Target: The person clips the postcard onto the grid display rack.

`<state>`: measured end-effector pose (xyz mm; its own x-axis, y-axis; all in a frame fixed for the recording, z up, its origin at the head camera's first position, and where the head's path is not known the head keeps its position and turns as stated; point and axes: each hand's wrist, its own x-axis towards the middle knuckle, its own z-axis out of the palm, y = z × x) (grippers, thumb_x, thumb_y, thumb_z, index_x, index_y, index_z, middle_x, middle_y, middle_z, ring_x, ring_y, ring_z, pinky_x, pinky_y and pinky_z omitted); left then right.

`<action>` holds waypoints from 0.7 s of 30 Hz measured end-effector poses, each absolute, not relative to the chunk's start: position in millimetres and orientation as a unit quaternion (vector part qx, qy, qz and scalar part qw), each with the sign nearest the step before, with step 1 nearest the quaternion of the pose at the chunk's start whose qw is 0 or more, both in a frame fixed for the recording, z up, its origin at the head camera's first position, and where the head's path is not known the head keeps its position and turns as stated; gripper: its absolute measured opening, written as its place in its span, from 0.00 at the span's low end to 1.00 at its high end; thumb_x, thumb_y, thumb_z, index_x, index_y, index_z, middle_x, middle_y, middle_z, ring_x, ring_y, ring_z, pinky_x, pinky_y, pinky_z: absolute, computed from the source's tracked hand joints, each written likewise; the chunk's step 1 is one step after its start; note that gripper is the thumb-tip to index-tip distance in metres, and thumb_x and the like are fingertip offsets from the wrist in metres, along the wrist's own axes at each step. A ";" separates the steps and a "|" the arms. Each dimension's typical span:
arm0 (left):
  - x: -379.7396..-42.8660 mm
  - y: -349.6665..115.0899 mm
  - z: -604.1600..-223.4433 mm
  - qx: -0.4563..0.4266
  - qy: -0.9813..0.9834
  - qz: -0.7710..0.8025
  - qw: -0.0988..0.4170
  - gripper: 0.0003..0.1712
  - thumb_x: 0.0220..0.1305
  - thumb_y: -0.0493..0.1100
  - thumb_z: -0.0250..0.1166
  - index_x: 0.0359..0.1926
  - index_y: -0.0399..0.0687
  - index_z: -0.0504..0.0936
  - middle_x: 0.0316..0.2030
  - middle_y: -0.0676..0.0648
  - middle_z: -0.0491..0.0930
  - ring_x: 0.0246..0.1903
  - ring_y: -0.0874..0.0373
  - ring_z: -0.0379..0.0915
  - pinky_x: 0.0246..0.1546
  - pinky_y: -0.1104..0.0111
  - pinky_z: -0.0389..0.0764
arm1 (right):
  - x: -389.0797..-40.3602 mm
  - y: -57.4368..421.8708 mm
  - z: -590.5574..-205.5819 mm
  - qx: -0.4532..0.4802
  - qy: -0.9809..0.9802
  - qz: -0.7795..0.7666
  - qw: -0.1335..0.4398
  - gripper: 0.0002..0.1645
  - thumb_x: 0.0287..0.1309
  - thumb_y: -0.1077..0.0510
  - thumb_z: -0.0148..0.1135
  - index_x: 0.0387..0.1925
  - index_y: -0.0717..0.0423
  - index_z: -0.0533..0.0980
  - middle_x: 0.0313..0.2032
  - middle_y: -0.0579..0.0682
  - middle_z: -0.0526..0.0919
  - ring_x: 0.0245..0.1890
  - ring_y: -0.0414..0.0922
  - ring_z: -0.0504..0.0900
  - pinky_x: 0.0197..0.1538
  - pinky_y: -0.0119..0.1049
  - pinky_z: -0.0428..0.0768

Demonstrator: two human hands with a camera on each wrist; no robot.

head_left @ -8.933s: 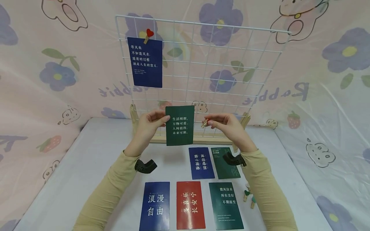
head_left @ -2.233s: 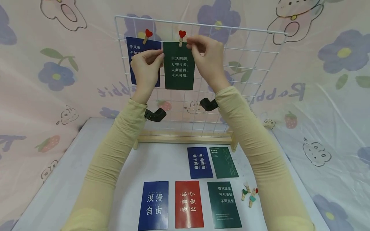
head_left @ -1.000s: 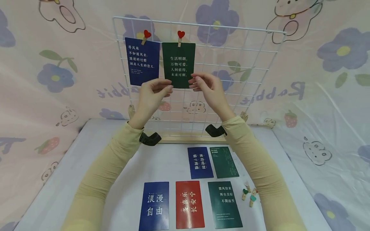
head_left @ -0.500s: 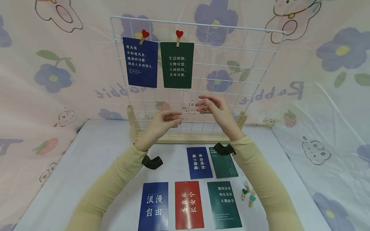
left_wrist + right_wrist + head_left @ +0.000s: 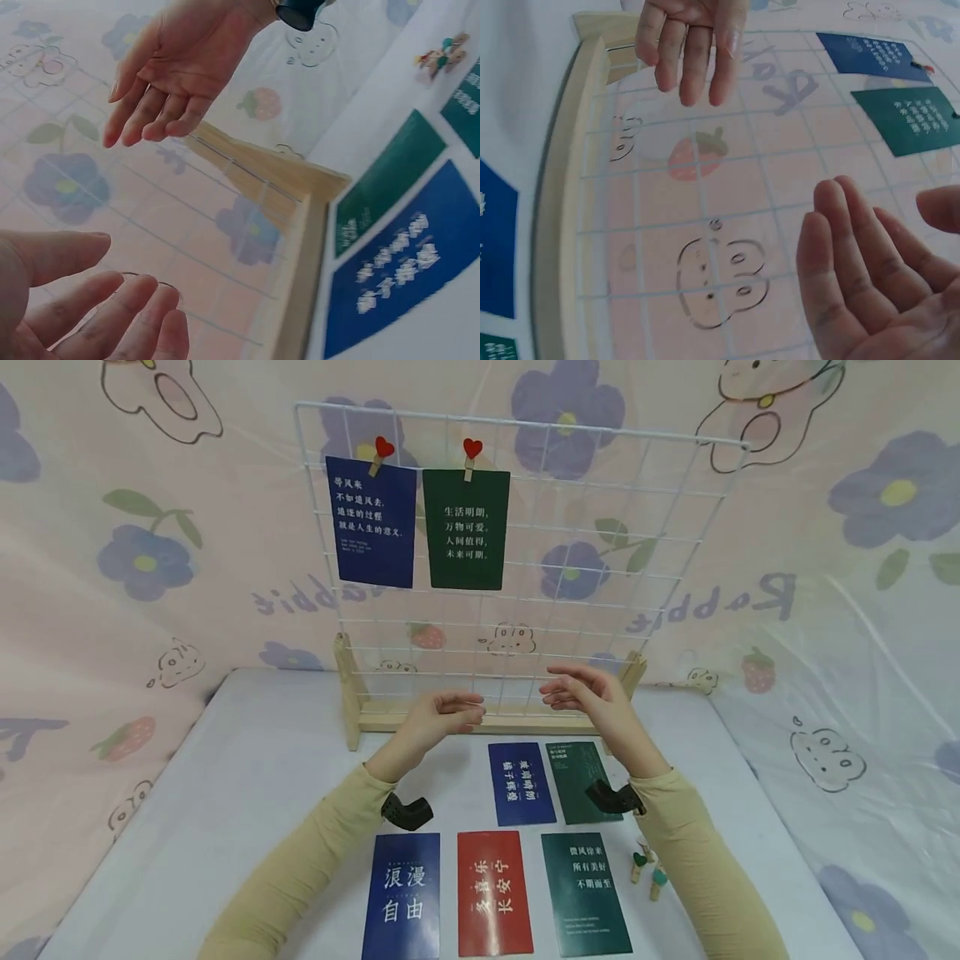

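Our left hand [image 5: 435, 727] and right hand [image 5: 600, 706] — both empty and loosely extended — hover below the hung green card [image 5: 467, 545], which could swivel or drop if its single clip [image 5: 468, 468] bites poorly.

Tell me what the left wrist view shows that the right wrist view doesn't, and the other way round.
Only the left wrist: the small clips on the table, and part of a second green card lying near them.

Only the right wrist: a blue card and a green card hanging on the grid.

Both: the left hand and right hand, holding nothing; the grid, its wooden base, and one blue and one green card lying flat, cut off in the right wrist view.
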<state>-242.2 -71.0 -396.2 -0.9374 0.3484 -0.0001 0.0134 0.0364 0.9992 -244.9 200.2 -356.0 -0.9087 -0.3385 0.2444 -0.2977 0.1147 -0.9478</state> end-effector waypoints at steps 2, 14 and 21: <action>-239.9 -69.2 -405.7 0.125 0.713 0.676 0.137 0.18 0.64 0.37 0.64 0.54 0.35 0.77 0.46 0.39 0.82 0.47 0.45 0.78 0.49 0.59 0.80 | -240.6 207.1 -364.9 -0.202 0.749 -0.631 0.027 0.22 0.72 0.55 0.50 0.59 0.67 0.70 0.44 0.62 0.82 0.42 0.50 0.83 0.48 0.40 0.81; -232.5 -65.8 -449.9 0.084 0.756 0.615 0.209 0.21 0.64 0.40 0.64 0.54 0.31 0.77 0.46 0.36 0.81 0.43 0.44 0.80 0.44 0.60 0.82 | -216.3 237.4 -395.4 -0.191 0.781 -0.588 0.085 0.22 0.72 0.53 0.49 0.58 0.65 0.72 0.44 0.63 0.81 0.44 0.53 0.82 0.50 0.37 0.80; -232.0 -66.0 -459.0 0.061 0.758 0.612 0.217 0.21 0.62 0.41 0.65 0.53 0.33 0.78 0.41 0.38 0.83 0.40 0.46 0.81 0.43 0.59 0.82 | -198.1 262.6 -411.1 -0.183 0.803 -0.555 0.118 0.21 0.73 0.54 0.47 0.58 0.64 0.71 0.46 0.62 0.81 0.48 0.52 0.81 0.52 0.38 0.79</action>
